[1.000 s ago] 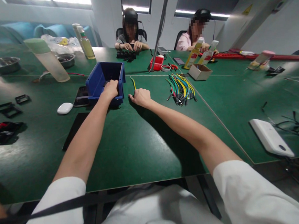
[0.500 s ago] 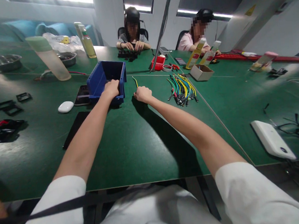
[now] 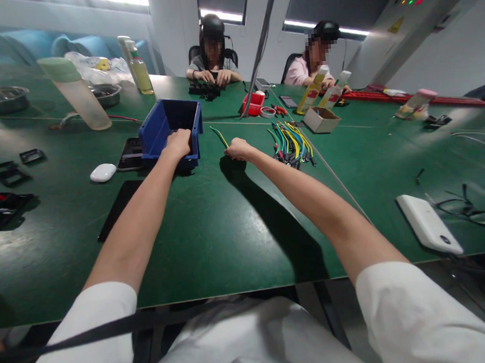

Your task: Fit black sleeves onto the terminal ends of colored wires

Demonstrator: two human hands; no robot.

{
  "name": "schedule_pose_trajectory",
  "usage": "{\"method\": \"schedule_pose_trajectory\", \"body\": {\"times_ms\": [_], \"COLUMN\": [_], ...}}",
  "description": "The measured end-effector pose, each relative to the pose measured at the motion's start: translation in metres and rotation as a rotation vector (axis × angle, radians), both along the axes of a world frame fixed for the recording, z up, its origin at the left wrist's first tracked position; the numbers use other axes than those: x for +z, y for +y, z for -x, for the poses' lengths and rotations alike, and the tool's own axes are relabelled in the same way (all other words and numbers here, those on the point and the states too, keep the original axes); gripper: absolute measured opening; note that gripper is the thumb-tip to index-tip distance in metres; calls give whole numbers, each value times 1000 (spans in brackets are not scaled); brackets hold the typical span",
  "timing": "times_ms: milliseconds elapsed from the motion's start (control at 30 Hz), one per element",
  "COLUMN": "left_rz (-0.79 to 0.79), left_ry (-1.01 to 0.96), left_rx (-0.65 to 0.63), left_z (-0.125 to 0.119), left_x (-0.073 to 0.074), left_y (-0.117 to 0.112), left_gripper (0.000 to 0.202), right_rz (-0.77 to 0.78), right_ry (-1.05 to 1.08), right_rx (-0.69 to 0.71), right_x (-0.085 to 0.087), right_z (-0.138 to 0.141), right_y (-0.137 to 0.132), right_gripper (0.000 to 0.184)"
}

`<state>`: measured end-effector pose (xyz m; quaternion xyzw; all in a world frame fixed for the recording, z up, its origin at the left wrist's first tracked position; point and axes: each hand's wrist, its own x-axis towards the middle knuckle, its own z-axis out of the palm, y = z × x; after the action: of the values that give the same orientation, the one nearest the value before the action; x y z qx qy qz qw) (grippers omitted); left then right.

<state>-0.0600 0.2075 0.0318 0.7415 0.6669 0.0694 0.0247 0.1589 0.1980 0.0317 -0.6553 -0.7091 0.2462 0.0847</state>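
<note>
My right hand (image 3: 239,149) is closed on a yellow-green wire (image 3: 219,135), whose free end sticks out past the fingers to the upper left. The wire's other end is hidden in the hand. My left hand (image 3: 179,143) reaches over the low front of a blue plastic bin (image 3: 150,134). Its fingers point down inside, out of sight, so whatever they touch does not show. Right of my right hand lies a loose bundle of yellow, green and blue wires (image 3: 292,143) with dark ends.
Left of the bin are a phone (image 3: 130,154), a white case (image 3: 103,173) and a dark flat object (image 3: 119,209). A small carton (image 3: 321,120) and a red container (image 3: 254,103) stand beyond the wires. Two people sit across the green table (image 3: 213,234).
My right hand has shifted slightly right, and more of the wire shows beyond its fingers. My left hand stays in the bin. The whole view has moved a little.
</note>
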Motion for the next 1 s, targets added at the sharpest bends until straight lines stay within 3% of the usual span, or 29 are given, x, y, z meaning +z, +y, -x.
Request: {"method": "schedule_pose_trajectory", "body": {"times_ms": [367,667,1000], "left_rz": [8,15,-5], "left_ry": [47,18,-29], "left_rx": [5,11,-1], "left_z": [0,1,-1], "left_x": [1,-1,2], "left_y": [-2,1,-4], "left_gripper": [42,46,41], "right_rz": [241,275,351], "right_ry": [419,616,936], "right_rx": [24,85,43], "right_x": [-2,1,4], "right_z": [-23,-32,-39], "right_y": [-25,-53,-86], "right_gripper": [27,28,26]}}
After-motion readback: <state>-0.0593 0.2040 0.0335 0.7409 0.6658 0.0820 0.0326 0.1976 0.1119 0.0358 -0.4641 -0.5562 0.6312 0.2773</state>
